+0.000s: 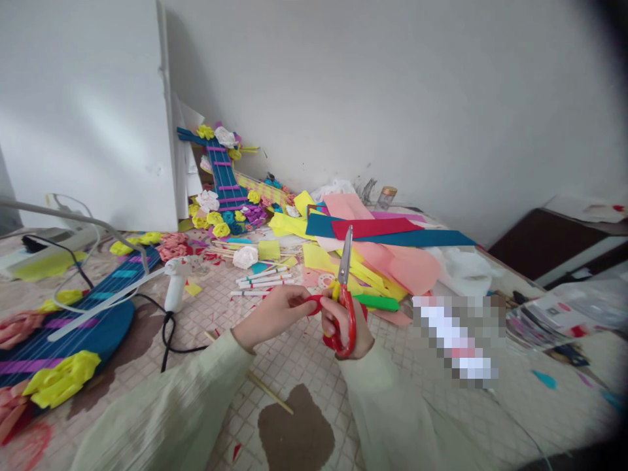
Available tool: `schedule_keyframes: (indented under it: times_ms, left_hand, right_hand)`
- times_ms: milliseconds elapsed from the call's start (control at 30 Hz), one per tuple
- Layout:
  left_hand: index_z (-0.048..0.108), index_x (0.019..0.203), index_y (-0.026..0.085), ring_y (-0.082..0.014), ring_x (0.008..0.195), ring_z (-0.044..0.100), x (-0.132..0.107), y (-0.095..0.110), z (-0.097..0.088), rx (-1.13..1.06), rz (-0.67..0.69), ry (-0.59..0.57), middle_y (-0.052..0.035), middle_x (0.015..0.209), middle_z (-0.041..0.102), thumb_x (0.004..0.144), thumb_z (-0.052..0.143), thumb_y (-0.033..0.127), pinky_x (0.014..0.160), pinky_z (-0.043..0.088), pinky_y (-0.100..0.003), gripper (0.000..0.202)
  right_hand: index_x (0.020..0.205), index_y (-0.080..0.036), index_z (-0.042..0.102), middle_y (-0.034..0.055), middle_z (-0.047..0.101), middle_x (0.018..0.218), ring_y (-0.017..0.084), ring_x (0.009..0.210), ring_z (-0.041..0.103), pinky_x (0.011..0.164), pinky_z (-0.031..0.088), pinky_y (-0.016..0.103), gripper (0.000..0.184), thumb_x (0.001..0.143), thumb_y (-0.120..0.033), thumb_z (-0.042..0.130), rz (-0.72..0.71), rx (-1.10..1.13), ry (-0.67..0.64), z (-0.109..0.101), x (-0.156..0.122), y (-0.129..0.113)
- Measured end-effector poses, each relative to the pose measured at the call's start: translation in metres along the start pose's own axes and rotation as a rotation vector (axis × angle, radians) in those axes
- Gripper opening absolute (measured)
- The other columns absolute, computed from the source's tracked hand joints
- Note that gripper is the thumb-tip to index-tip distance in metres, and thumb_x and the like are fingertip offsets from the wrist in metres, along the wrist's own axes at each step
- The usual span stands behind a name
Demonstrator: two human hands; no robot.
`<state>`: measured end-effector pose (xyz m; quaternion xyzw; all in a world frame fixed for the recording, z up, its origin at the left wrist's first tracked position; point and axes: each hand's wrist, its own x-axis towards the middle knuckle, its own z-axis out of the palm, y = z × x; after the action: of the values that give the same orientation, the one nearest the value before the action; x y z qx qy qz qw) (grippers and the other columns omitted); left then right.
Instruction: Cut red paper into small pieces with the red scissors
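My right hand is closed through the red handles of a pair of scissors, whose blades point up and away from me. My left hand pinches a small strip of red paper held against the scissors near the hinge. Both hands hover low over the patterned tabletop. Behind the hands lies a green marker.
A heap of coloured paper sheets lies beyond the hands. White markers, a white glue gun with a black cord, and paper guitars with paper flowers fill the left. A wooden stick lies near my left sleeve.
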<state>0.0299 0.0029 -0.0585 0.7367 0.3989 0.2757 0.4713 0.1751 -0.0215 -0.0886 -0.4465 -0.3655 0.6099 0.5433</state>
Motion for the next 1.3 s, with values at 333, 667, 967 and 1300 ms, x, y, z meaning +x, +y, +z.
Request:
schedule_keyframes:
  times_ms: [333,667,967,1300]
  left_hand:
    - [0.049,0.057,0.017,-0.0114,0.053,0.039,0.008,-0.032,-0.037,0.504,-0.096,0.045,0.0032,0.054,0.045,0.08,0.048,0.041,0.052,0.026,-0.025,0.033]
    - [0.066,0.083,0.017,-0.0167,0.071,0.056,0.011,-0.043,-0.033,0.463,-0.075,-0.013,-0.0019,0.077,0.064,0.079,0.049,0.031,0.064,0.038,-0.025,0.023]
    - [0.065,0.091,0.017,-0.0193,0.08,0.061,0.005,-0.035,-0.035,0.648,-0.098,0.067,-0.0069,0.093,0.068,0.078,0.045,0.023,0.071,0.042,-0.028,0.025]
    - [0.053,0.063,0.019,-0.0182,0.059,0.052,-0.005,-0.04,-0.023,0.759,-0.169,-0.099,-0.0041,0.067,0.059,0.065,0.06,0.028,0.052,0.03,-0.027,0.011]
  right_hand:
    - [0.073,-0.018,0.045,-0.0112,0.04,0.046,0.002,0.029,0.034,0.03,0.022,0.015,0.034,0.064,-0.042,0.068,-0.052,0.099,0.05,-0.006,0.005,-0.007]
    - [0.07,-0.017,0.045,-0.0109,0.038,0.046,0.002,0.028,0.034,0.031,0.02,0.016,0.034,0.064,-0.042,0.067,-0.085,0.019,0.056,-0.005,0.005,-0.005]
    - [0.072,-0.017,0.046,-0.011,0.039,0.047,0.002,0.03,0.034,0.031,0.021,0.015,0.034,0.064,-0.041,0.068,-0.071,0.041,0.093,-0.007,0.006,-0.006]
    - [0.073,-0.018,0.046,-0.0109,0.04,0.048,0.002,0.029,0.034,0.03,0.021,0.015,0.03,0.067,-0.038,0.067,-0.112,0.055,0.06,-0.009,0.007,-0.005]
